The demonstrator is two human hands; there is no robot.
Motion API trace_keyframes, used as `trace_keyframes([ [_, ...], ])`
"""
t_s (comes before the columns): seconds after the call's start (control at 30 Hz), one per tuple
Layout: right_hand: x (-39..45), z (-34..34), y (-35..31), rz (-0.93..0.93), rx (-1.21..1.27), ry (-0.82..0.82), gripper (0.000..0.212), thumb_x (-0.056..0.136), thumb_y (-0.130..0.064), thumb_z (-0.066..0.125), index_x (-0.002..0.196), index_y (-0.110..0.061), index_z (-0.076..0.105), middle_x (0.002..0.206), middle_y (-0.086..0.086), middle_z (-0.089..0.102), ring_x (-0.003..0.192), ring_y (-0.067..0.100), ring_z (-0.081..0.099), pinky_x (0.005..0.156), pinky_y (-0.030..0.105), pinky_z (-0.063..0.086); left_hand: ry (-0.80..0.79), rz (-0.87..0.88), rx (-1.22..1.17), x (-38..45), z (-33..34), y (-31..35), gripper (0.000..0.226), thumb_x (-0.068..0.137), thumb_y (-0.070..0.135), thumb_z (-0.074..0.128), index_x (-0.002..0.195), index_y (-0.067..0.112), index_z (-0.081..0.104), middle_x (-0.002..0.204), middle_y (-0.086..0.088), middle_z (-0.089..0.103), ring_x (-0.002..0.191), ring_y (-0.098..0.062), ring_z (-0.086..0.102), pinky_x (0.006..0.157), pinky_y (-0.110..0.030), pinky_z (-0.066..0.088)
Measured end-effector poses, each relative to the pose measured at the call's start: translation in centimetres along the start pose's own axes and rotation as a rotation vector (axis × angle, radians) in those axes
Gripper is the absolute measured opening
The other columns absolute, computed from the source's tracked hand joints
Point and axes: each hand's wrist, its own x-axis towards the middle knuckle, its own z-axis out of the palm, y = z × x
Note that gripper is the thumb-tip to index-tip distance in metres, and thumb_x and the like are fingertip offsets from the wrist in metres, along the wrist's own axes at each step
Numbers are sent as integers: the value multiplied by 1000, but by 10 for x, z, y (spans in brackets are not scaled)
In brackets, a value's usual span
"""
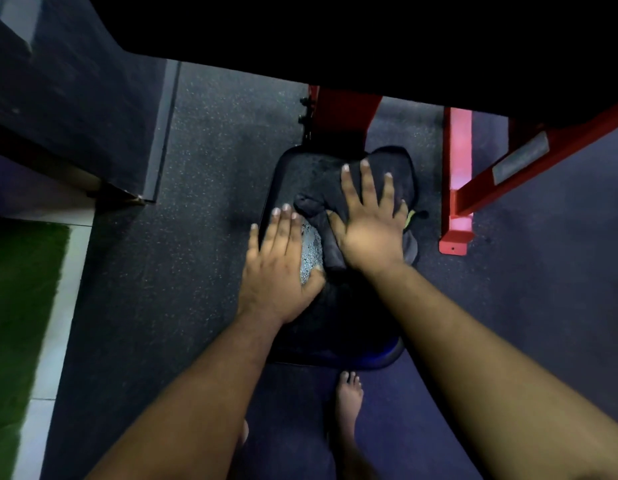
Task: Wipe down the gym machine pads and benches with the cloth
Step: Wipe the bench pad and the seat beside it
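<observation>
a bare foot (349,407) is planted on the floor (182,271) just short of the seat pad (286,174), so the body is leaned over the work. the left hand (279,268) is laid flat on the pad's near-left part, fingers (276,230) pressed together, likely to brace it. beyond, the dark cloth (321,195) is pinned to the bench under the right hand (369,226), fingers (368,181) spread to widen the swipe; the red frame (460,174) is passed behind.

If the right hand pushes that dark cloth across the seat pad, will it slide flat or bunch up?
Likely bunch. The cloth already lies in crumpled folds, so it looks soft and floppy. The right hand presses it flat with spread fingers, which should help drag it. The pad looks smooth, so probably little resistance.
</observation>
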Motion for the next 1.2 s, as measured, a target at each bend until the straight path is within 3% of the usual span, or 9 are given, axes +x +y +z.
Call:
trace_keyframes([
  [0.1,-38,10,1,1,-40,28,78,95,-69,30,163,-37,11,173,-3,2,157,40,4,113,73,20,-18,-52,-49,-18,2,-5,94,88,56,35,162,4,12,172,-12,6,159,-25,4,127,-54,14],
  [0.33,52,-7,-35,-92,-53,-45,76,101,-62,34,162,-37,-3,173,-3,-6,157,39,-9,121,69,8,-33,-37,-40,-17,7,-8,99,85,60,34,163,5,5,172,-11,-4,159,-25,-4,129,-51,6],
  [0.5,-51,5,-4,-200,-87,-29,77,94,-66,29,163,-34,14,173,-2,7,158,34,6,118,64,23,-64,-61,-54,-22,2,-6,97,85,61,32,158,-2,24,171,-17,2,159,-29,1,128,-54,12],
  [0.63,22,-1,-34,-181,-106,-68,75,100,-63,34,162,-40,-1,172,-5,-9,157,36,-12,122,66,3,-86,-63,-21,-19,7,-7,100,87,62,30,162,1,5,171,-16,-8,159,-28,-8,128,-53,7],
  [0.7,63,-6,-68,-180,-96,-86,73,101,-58,38,163,-38,3,173,-2,1,157,39,-4,123,65,1,-70,-57,-7,-18,9,-8,101,87,63,33,161,0,7,171,-16,-8,159,-28,-7,128,-53,9],
  [0.77,73,-7,-82,-245,-123,-96,72,101,-55,41,163,-37,9,172,-2,7,157,38,2,123,65,3,-57,-44,3,-19,8,-8,98,87,62,35,159,-2,19,171,-18,-3,159,-29,-2,128,-53,9],
  [0.9,28,-14,-20,-465,-119,-100,74,94,-61,31,162,-41,10,172,-11,0,159,26,-6,124,60,8,-52,-41,-6,-19,7,-8,100,86,62,35,161,1,8,171,-17,7,159,-30,2,128,-54,7],
  [1.1,53,-10,-31,-88,-97,-77,75,97,-64,39,159,-50,-1,172,-7,-4,157,34,-7,120,70,3,-58,-36,-19,-18,10,-8,102,87,61,35,162,3,-3,171,-14,-10,159,-27,-8,128,-54,4],
  [1.2,48,-7,-45,-188,-89,-68,74,99,-61,38,161,-44,2,172,-6,-4,157,34,-7,121,69,7,-71,-41,-20,-17,9,-9,102,87,61,36,162,3,-1,171,-15,-8,159,-27,-8,128,-54,3],
])
